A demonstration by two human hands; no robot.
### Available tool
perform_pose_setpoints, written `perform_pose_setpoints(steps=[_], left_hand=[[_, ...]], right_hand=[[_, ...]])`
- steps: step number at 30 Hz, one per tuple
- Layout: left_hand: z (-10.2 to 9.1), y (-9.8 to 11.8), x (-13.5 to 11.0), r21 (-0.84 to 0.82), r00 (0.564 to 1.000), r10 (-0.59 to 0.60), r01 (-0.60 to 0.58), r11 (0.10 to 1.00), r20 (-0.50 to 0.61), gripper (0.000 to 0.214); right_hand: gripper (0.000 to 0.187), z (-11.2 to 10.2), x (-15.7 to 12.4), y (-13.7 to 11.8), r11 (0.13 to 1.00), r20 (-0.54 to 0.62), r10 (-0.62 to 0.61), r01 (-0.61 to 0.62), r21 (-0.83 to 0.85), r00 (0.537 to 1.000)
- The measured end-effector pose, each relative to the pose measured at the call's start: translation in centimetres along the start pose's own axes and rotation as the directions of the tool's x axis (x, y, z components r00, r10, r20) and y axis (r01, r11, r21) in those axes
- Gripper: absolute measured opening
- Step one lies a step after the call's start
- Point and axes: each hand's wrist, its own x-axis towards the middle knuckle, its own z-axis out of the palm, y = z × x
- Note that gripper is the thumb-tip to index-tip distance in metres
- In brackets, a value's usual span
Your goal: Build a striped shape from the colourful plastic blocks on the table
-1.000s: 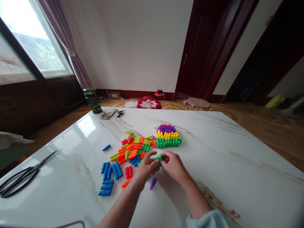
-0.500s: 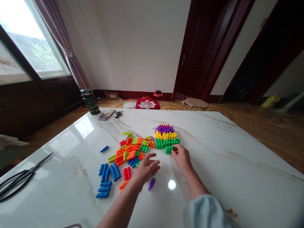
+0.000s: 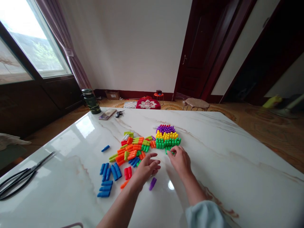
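Green, yellow, purple pieces [image 3: 167, 135] were stood in rows on desk [image 3: 228, 158]; loose heap [image 3: 130, 155] was left lying. Small green cluster [image 3: 167, 149] was set near green row; right hand [image 3: 180, 161] fingers curled there, grip unclear. Left hand [image 3: 146, 166] fingers loosely parted, nothing held.

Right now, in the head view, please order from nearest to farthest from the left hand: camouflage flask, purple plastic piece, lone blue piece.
1. Purple plastic piece, just below the left hand.
2. Lone blue piece, well to its left.
3. Camouflage flask, far left on the table.
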Motion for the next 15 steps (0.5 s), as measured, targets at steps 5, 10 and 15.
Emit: perform_pose_setpoints(steps=[5, 10, 15], left_hand=[[-0.1, 0.0, 0.0, 0.025, 1.000, -0.003, 0.003, 1.000, 0.006, 0.065], [-0.1, -0.1, 0.2, 0.030, 1.000, -0.007, 0.007, 1.000, 0.011, 0.065], [-0.2, -0.1, 0.2, 0.047, 1.000, 0.001, -0.001, 0.999, 0.016, 0.062]], right_hand=[[0.027, 0.8, 0.4, -0.9, 0.989, -0.052, -0.017, 0.009, -0.149, 0.999], [0.018, 0.3, 0.7, -1.6, 0.972, 0.097, 0.065, -0.040, -0.233, 0.993], [0.037, -1.1, 0.7, -1.1, 0.988, 0.274, 0.102, -0.066, -0.138, 0.956]])
